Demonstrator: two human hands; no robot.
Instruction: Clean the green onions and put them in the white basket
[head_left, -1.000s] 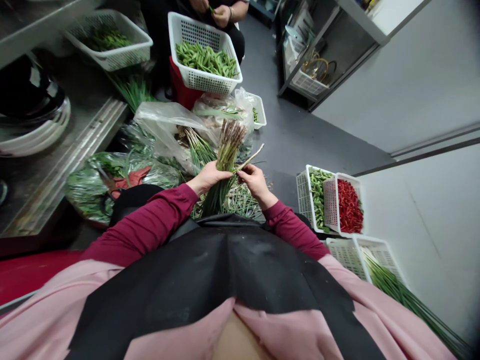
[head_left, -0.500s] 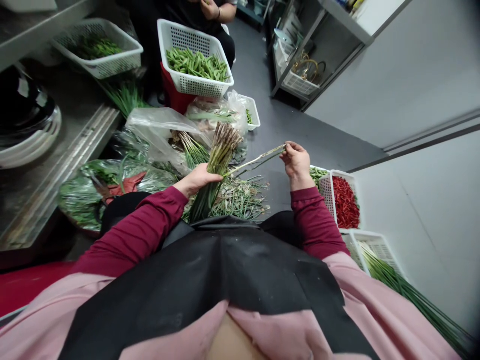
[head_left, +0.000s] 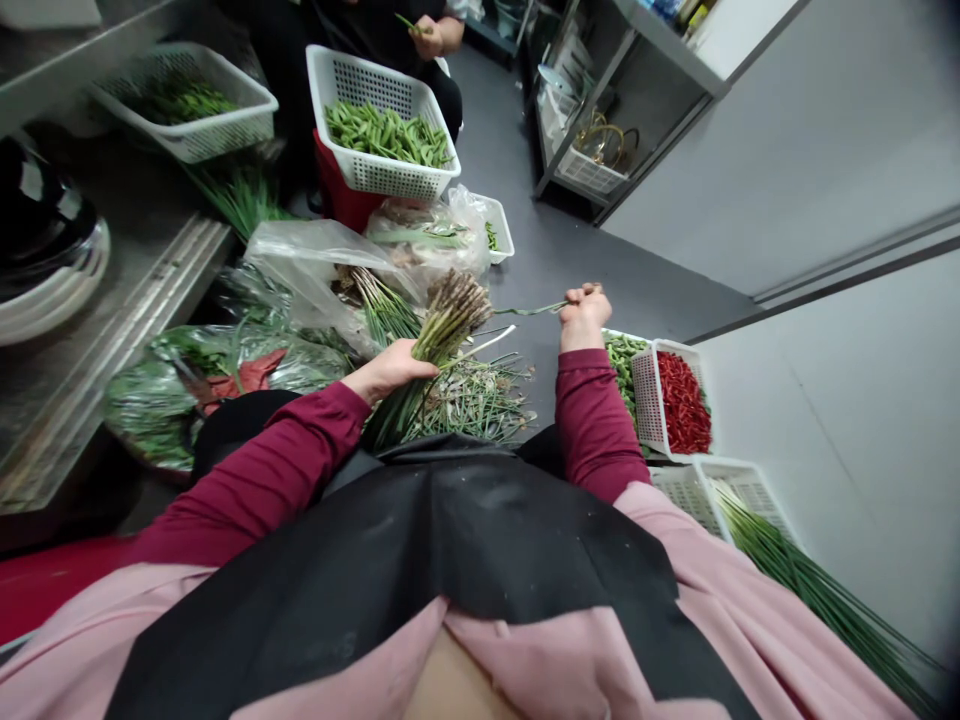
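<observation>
My left hand [head_left: 394, 370] is wrapped round a bunch of scallions [head_left: 452, 310], brownish root ends up and green leaves down toward my lap. One pale, clean stalk [head_left: 491, 341] sticks out to the right of the bunch. Out to the right, my right hand [head_left: 586, 303] is closed on a thin green leaf strip [head_left: 529, 311], which trails left toward the root ends. Beneath the bunch, a pile of loose trimmings [head_left: 487, 400] covers the floor. More scallions [head_left: 382, 300] lie in an open clear plastic bag [head_left: 300, 260] just beyond my left hand.
A white basket of green pods [head_left: 390, 135] stands ahead, near a co-worker's hand [head_left: 427, 38]. On the right are a basket of red chillies [head_left: 684, 400] and one with long cleaned scallions [head_left: 795, 560]. A metal shelf edge [head_left: 150, 340] runs along the left.
The strip in my right hand has come away from the pale stalk, which now shows bare at its end. The bunch has tilted further right. The co-worker's hand now shows a green pod.
</observation>
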